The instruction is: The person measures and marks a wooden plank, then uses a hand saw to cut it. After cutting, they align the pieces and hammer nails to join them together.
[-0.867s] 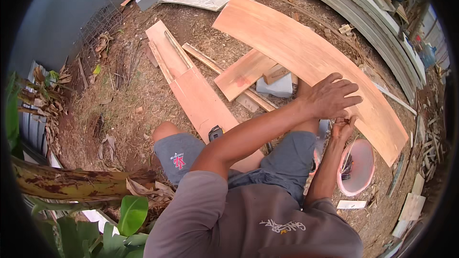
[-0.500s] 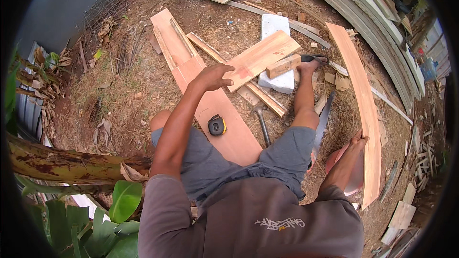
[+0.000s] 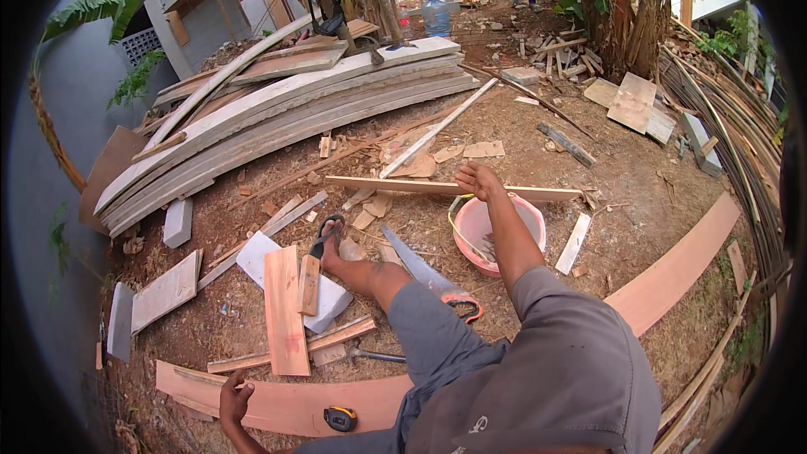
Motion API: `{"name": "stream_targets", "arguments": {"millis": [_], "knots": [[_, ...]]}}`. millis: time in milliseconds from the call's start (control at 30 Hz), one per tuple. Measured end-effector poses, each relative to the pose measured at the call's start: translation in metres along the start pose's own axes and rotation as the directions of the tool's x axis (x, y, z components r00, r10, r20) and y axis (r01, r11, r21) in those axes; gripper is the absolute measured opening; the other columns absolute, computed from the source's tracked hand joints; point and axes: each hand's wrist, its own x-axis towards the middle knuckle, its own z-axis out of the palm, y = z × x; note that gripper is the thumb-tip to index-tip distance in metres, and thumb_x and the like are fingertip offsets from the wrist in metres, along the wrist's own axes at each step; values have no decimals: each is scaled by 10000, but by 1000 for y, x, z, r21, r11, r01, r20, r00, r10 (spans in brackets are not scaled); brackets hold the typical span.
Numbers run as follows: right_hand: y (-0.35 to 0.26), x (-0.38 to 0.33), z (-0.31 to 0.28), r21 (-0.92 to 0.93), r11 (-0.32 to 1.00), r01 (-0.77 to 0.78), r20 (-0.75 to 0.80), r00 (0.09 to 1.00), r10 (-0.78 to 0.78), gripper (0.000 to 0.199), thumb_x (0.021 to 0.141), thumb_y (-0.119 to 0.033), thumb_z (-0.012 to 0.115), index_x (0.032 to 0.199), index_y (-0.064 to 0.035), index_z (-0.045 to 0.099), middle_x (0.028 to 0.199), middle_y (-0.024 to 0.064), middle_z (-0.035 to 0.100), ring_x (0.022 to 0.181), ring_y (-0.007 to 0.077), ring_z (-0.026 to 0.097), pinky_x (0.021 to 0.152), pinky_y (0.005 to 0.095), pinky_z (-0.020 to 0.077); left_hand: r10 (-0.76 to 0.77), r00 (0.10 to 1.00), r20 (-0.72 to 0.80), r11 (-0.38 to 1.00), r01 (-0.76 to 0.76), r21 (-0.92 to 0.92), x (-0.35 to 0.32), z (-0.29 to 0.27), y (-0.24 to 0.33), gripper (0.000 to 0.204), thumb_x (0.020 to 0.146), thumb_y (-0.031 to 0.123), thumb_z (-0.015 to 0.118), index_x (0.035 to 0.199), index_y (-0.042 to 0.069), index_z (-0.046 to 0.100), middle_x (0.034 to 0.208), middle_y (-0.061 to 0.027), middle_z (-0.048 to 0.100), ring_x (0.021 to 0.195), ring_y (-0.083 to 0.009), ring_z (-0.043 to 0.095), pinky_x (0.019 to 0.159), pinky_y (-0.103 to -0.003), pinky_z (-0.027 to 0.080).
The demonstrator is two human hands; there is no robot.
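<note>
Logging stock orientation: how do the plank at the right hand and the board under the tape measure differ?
The plank shows mainly a narrow edge; the board, its broad face. The plank is at the right hand; the board bears the tape measure. Both are long wood.

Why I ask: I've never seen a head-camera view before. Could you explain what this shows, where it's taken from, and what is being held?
There is no machine here, just a person's two bare hands. A wide fisheye camera worn on the head looks down, so straight edges bend near the dark rim.

The right hand appears to grip a long board, seen nearly edge-on behind a pink bucket. The left hand holds nothing visible; it is by a wide plank with a tape measure on it. Whether it touches the plank is unclear.

On the ground around the legs lie a saw, a hammer and wood pieces.
</note>
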Motion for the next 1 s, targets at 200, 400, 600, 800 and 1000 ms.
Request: {"name": "stream_targets", "arguments": {"millis": [200, 400, 600, 800, 1000], "knots": [[-67, -25, -27, 54, 997, 57, -117, 992, -51, 295, 1073, -282, 539, 1212, -37, 627, 1034, 57, 715, 901, 200, 733, 728, 325, 637, -16, 999, 30, 1000, 16, -16, 13, -13, 1, 611, 903, 52, 740, 1473, -18, 534, 1241, -142, 663, 1099, -225, 626, 924, -342, 534], [-177, -42, -30, 72, 960, 270, -100, 960, -262, 240, 1043, -300, 611, 1058, -71, 684, 914, 22, 726, 778, 158, 725, 672, 287, 627, -61, 998, 14, 992, 62, -108, 9, -28, -6, 597, 919, 71, 727, 1474, -21, 527, 1199, -139, 674, 1065, -220, 643, 935, -345, 540], [-274, -67, -13, 100, 874, 476, -75, 879, -471, 258, 1049, -275, 622, 1179, -58, 677, 969, 58, 734, 812, 173, 739, 640, 272, 637, -147, 989, -26, 973, 139, -185, -12, -33, -36, 597, 937, 217, 739, 1464, 15, 543, 977, -23, 659, 780, -111, 610, 633, -265, 456], [-340, -74, -10, 78, 756, 649, 77, 752, -654, 470, 1028, -313, 661, 1367, -30, 500, 1247, 188, 676, 1106, 301, 708, 859, 401, 661, -453, 889, -68, 870, 425, -249, -65, -43, -89, 614, 980, 327, 698, 1527, 131, 496, 1050, 26, 653, 847, -101, 630, 684, -244, 443], [-378, -83, -3, 154, 741, 654, 139, 728, -671, 335, 1012, -366, 662, 1228, -117, 603, 1147, 89, 681, 988, 232, 697, 726, 395, 643, -505, 863, 7, 741, 438, -508, -119, -12, -140, 706, 983, 537, 661, 1555, 175, 459, 1304, -47, 621, 1051, -174, 632, 830, -349, 542]]}}
